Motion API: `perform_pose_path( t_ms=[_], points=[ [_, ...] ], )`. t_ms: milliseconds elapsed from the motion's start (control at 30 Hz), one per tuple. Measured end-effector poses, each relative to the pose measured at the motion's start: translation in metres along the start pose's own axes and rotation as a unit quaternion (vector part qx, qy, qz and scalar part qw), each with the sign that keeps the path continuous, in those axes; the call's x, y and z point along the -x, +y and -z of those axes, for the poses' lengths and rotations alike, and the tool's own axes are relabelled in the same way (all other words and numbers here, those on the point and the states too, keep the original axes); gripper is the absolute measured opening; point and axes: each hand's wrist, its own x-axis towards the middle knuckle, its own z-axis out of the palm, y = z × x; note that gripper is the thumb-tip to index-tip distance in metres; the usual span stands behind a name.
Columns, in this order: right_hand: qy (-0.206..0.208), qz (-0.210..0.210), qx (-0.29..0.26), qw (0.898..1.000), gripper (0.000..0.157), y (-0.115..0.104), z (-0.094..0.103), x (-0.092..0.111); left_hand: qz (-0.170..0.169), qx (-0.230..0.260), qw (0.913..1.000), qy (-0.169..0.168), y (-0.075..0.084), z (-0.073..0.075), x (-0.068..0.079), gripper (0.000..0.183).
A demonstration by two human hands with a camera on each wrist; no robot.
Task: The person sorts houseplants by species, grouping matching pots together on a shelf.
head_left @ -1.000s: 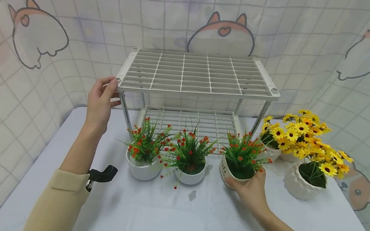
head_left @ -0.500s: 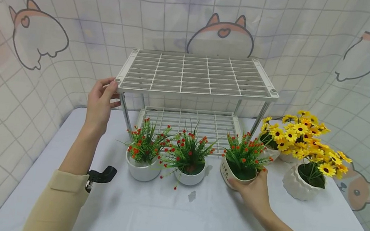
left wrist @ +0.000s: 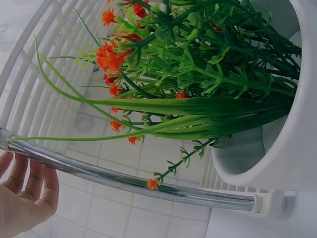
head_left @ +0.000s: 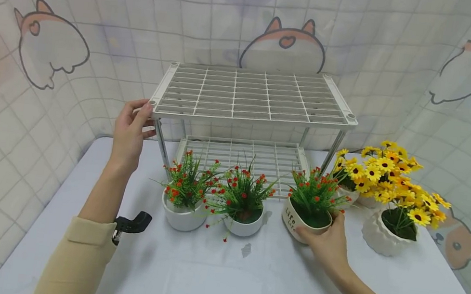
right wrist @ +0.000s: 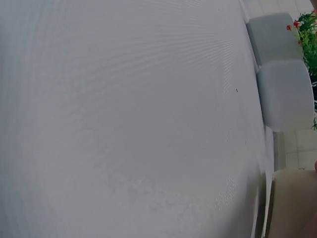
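Note:
My left hand (head_left: 130, 130) holds the front left corner of a white two-tier wire shelf (head_left: 247, 117), thumb at the corner and fingers by the post. In the left wrist view, its fingers (left wrist: 34, 183) lie along the chrome post (left wrist: 124, 178). My right hand (head_left: 329, 242) grips a cream flowerpot (head_left: 296, 224) with "Life" lettering and red-flowered greenery, thumb in front and fingers at the right side. Its pot wall (right wrist: 292, 203) shows at the right wrist view's edge. Whether its base touches the table is unclear. Two white red-flowered pots (head_left: 183, 218) (head_left: 244, 226) stand left of it.
Several pots of yellow flowers stand at the right; the nearest is a ruffled white pot (head_left: 386, 237). The shelf's lower tier (head_left: 244, 150) lies behind the red-flowered pots. A white cloth covers the table (head_left: 216, 280). A patterned curtain (head_left: 213, 33) hangs behind.
My right hand has shifted the lettered pot slightly to the right, and its lettering shows more. My left hand keeps its place at the shelf corner.

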Motion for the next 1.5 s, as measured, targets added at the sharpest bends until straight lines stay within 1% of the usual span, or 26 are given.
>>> perform_pose_path(
  t_ms=[67, 100, 267, 333, 400, 667, 767, 933, 1033, 1233, 1367, 1500],
  points=[
    [0.006, -0.001, 0.003, 1.000, 0.094, -0.001, 0.002, 0.004, 0.005, 0.013, 0.9999, -0.003, 0.000, -0.001, -0.001, 0.033],
    [0.010, 0.001, 0.003, 1.000, 0.093, -0.002, 0.003, 0.007, 0.004, 0.010, 0.9999, -0.004, 0.000, -0.001, -0.001, 0.033],
    [0.034, 0.039, -0.025, 0.998, 0.089, -0.011, 0.009, 0.017, 0.004, 0.008, 0.9999, -0.009, 0.002, -0.002, -0.002, 0.033],
    [0.040, 0.055, -0.034, 0.997, 0.089, -0.017, 0.012, 0.020, 0.005, 0.005, 0.9999, -0.011, 0.003, -0.002, -0.002, 0.034],
    [0.050, 0.066, -0.032, 0.996, 0.089, -0.025, 0.014, 0.023, 0.006, -0.001, 0.9999, -0.011, 0.004, -0.002, -0.002, 0.035],
    [0.071, 0.111, -0.038, 0.991, 0.087, -0.054, 0.023, 0.028, 0.017, 0.007, 0.9998, -0.005, 0.002, -0.001, 0.000, 0.035],
    [0.063, 0.129, -0.038, 0.989, 0.087, -0.065, 0.026, 0.029, 0.015, 0.005, 0.9999, 0.000, 0.003, 0.000, 0.001, 0.036],
    [0.037, 0.141, -0.029, 0.989, 0.088, -0.085, 0.029, 0.032, 0.015, 0.004, 0.9999, 0.007, 0.003, 0.003, 0.002, 0.036],
    [0.021, 0.151, -0.030, 0.988, 0.088, -0.098, 0.030, 0.033, 0.013, 0.003, 0.9999, 0.002, 0.002, 0.003, 0.002, 0.037],
    [-0.002, 0.183, -0.040, 0.982, 0.083, -0.121, 0.029, 0.035, 0.006, -0.014, 0.9999, -0.007, -0.001, 0.002, 0.002, 0.039],
    [-0.016, 0.207, -0.052, 0.977, 0.083, -0.135, 0.026, 0.030, 0.006, -0.007, 1.0000, -0.002, -0.001, 0.001, 0.002, 0.039],
    [-0.024, 0.220, -0.065, 0.973, 0.083, -0.149, 0.024, 0.025, 0.006, 0.000, 1.0000, 0.001, -0.001, 0.000, 0.001, 0.039]
  ],
)
